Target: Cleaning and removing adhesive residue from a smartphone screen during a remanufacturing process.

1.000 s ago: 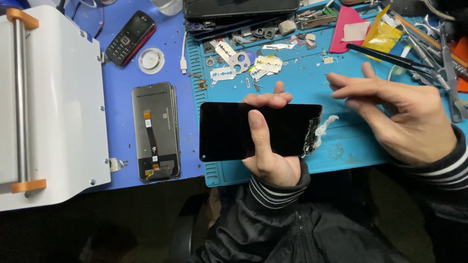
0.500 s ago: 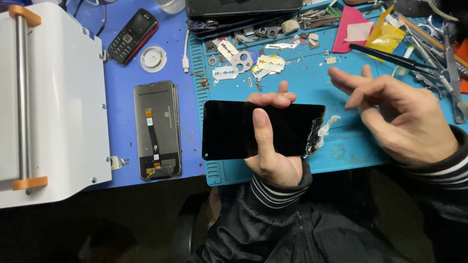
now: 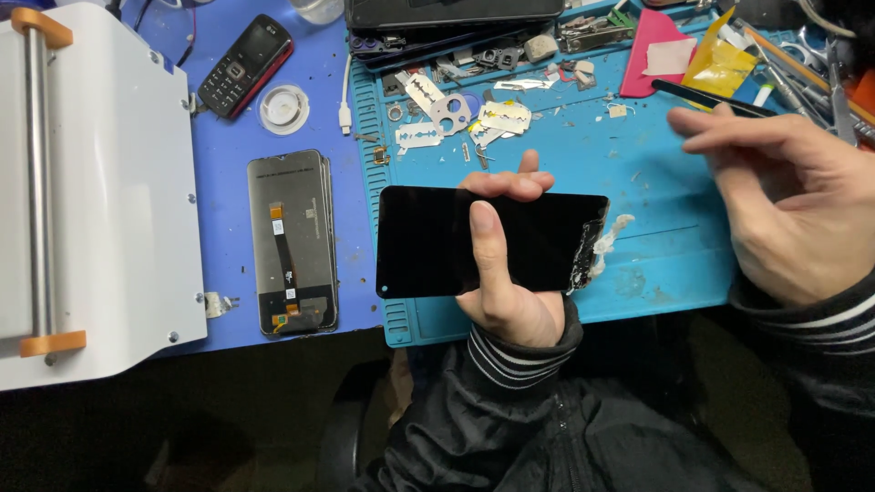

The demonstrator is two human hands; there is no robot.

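Note:
My left hand (image 3: 506, 305) holds a black phone screen panel (image 3: 428, 241) flat over the near edge of the blue work mat (image 3: 674, 182), thumb across its glass and fingertips over its far edge. The panel's right end is cracked, with white glue residue (image 3: 603, 239) clinging to it. My right hand (image 3: 784, 205) hovers to the right of the panel, apart from it. Its fingers are loosely spread and hold nothing. The fingertips are close to a black slender tool (image 3: 711, 96) lying on the mat.
A display assembly (image 3: 292, 241) lies face down on the purple mat, left of the panel. A white machine (image 3: 100, 182) fills the far left. A small keypad phone (image 3: 246, 64), a white round cap (image 3: 284, 107), razor blades (image 3: 456, 114), pink card (image 3: 656, 55) and scattered tools lie behind.
My right hand has lifted up and to the right, away from the panel's cracked end, towards the black tool. My left hand has kept the panel almost still.

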